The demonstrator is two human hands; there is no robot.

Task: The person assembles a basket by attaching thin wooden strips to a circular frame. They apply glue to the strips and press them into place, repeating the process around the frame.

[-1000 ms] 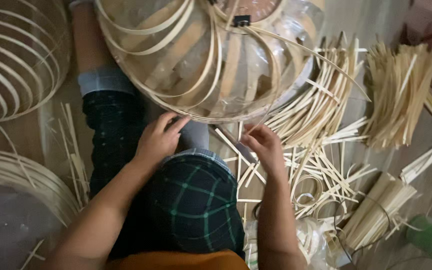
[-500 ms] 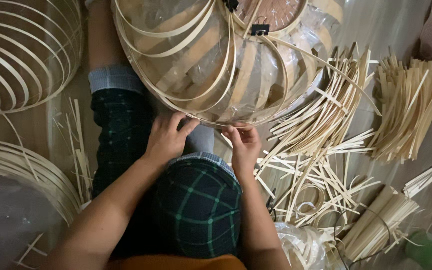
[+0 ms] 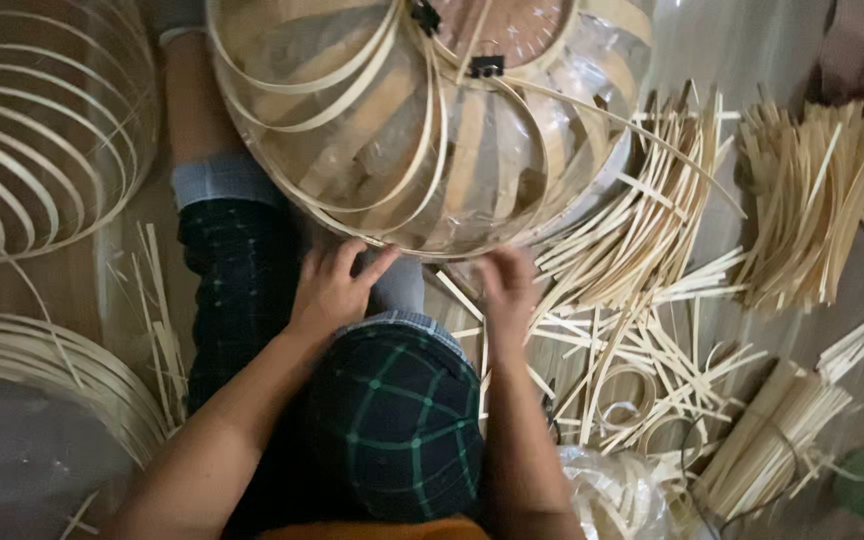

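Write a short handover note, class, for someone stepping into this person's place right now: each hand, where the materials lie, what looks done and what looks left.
Left hand: fingers spread on the lower rim of the round bamboo frame, which is lined with clear plastic.
Right hand: at the same rim, blurred; grip unclear.
Frame: tilted over the knees, curved strips in place, two black clips near the top.
Materials: loose bamboo strips on the floor to the right, bundled strips beyond them.
Done: several ribs are fixed.
Left: many strips lie unused.
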